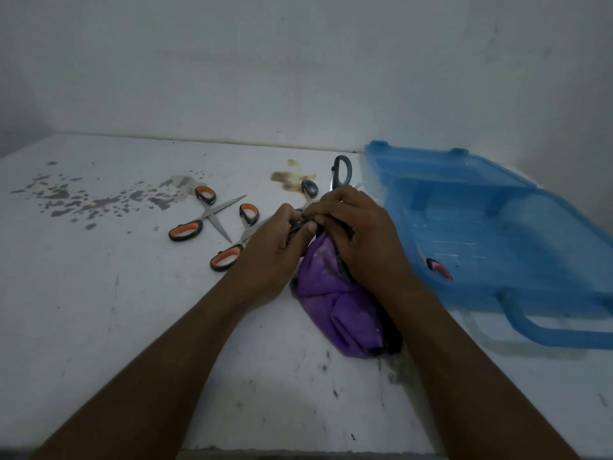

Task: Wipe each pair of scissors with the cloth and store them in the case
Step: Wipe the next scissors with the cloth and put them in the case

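Note:
My left hand (270, 247) grips the dark handle of a pair of scissors (300, 225), most of it hidden between my hands. My right hand (356, 237) holds the purple cloth (335, 307) bunched round that pair's blades; the cloth hangs down onto the table. Two orange-handled scissors lie to the left, one spread open (212, 215), the other (237, 244) partly under my left wrist. A grey-handled pair (341, 171) lies beyond my hands. The open blue case (491, 227) stands at the right with one red-handled pair (438, 268) inside.
The white table (99, 310) carries dried dark splashes (99, 197) at the far left and a brown stain (292, 177) behind my hands. A white wall rises right behind the table. The case's handle (544, 330) juts toward the front edge.

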